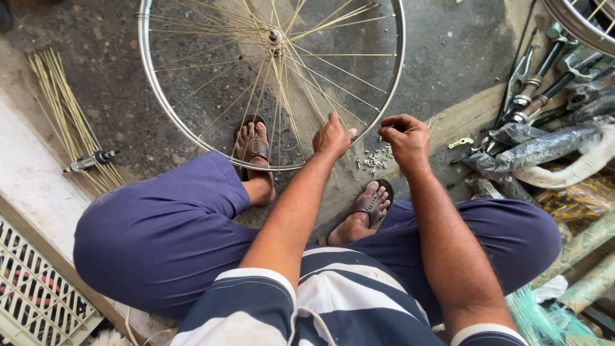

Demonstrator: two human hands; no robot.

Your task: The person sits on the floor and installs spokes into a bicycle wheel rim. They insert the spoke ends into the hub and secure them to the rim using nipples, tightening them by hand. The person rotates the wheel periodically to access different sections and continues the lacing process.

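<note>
Concrete floor (461, 38), spoked wheel (192, 131), loose spokes (64, 109), small nipples (375, 159)

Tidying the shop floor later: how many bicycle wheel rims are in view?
2. One spoked rim lies on the floor before the person, left hand on it. Another rim is cut off at the top right corner; more may lie outside view.

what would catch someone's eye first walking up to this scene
The big silver bicycle wheel lying flat on the dark floor at the top, its thin spokes fanning from the hub. At its near rim the left hand touches the spokes, while the right hand is pinched shut just above a small pile of metal bits. A bundle of loose spokes lies at far left.
</note>
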